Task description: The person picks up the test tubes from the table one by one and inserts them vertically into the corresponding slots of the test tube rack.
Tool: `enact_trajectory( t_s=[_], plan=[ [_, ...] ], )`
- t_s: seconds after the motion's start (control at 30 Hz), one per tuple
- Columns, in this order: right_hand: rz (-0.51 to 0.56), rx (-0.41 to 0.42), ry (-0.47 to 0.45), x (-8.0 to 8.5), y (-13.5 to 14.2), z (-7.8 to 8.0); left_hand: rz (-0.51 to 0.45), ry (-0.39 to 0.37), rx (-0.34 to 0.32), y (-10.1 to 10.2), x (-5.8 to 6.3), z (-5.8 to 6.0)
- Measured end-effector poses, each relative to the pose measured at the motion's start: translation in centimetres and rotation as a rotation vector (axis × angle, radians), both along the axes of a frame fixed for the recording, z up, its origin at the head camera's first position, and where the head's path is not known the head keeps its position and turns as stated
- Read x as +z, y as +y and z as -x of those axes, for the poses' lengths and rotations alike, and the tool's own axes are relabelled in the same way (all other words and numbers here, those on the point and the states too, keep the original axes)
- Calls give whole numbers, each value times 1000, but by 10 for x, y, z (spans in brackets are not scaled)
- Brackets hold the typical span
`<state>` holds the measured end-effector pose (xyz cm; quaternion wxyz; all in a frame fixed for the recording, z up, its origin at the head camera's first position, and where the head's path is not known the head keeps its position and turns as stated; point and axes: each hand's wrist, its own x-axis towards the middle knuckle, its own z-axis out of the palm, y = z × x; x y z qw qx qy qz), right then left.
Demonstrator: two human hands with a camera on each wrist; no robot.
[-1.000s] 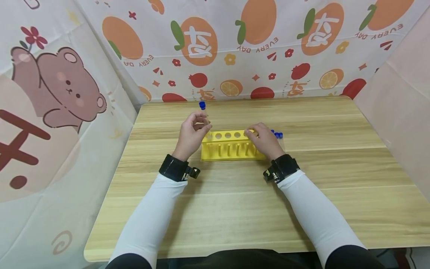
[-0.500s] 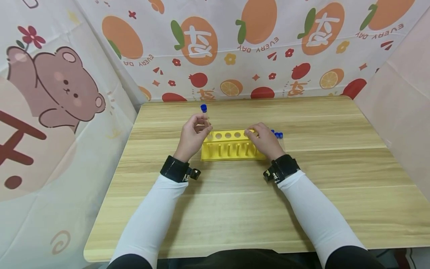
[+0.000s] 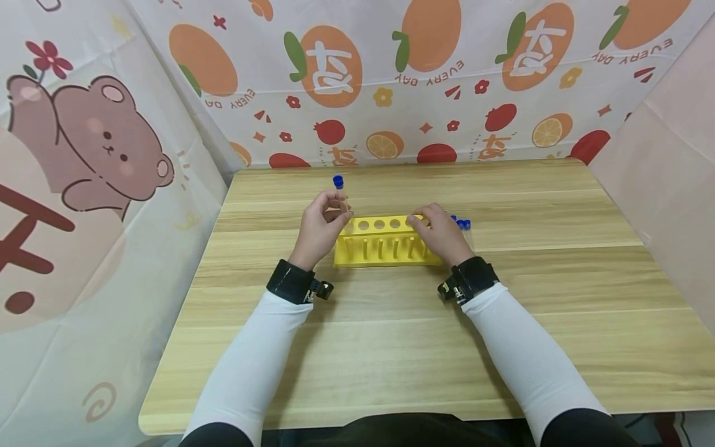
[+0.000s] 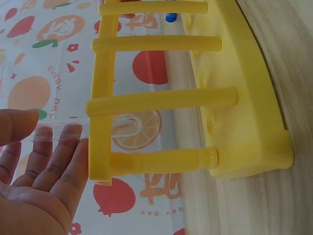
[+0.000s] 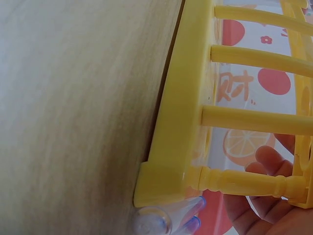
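Note:
A yellow test tube rack (image 3: 385, 261) stands on the wooden table. At its left end, my left hand (image 3: 317, 228) pinches a clear test tube with a blue cap (image 3: 338, 182) between thumb and fingers. The left wrist view shows the rounded lower end of the tube (image 4: 128, 126) poking through the rack's top bar, above the base. My right hand (image 3: 444, 234) holds the rack's right end, its thumb on the top plate. Its fingers (image 5: 271, 159) show behind the end post in the right wrist view. Several holes along the top plate hold no tube.
More blue-capped tubes (image 3: 462, 224) lie just right of the rack, partly hidden by my right hand. Their clear ends (image 5: 151, 221) touch or nearly touch the rack's base corner. A patterned cloth (image 3: 385, 81) hangs behind the table (image 3: 558, 298).
My left hand has lowered the test tube slightly, its blue cap now a little lower than a second ago. The right hand and the rack have stayed in place.

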<state>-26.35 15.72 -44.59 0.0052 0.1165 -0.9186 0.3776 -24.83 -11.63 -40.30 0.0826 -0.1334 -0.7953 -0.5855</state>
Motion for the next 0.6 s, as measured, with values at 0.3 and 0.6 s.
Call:
enact_trajectory(
  t_s=[0.3, 0.6],
  plan=[
    [-1, 2, -1, 0, 0, 0, -5, -17, -2, 0, -2, -1],
    [2, -5, 4, 0, 0, 0, 11, 0, 10, -1, -2, -3]
  ],
)
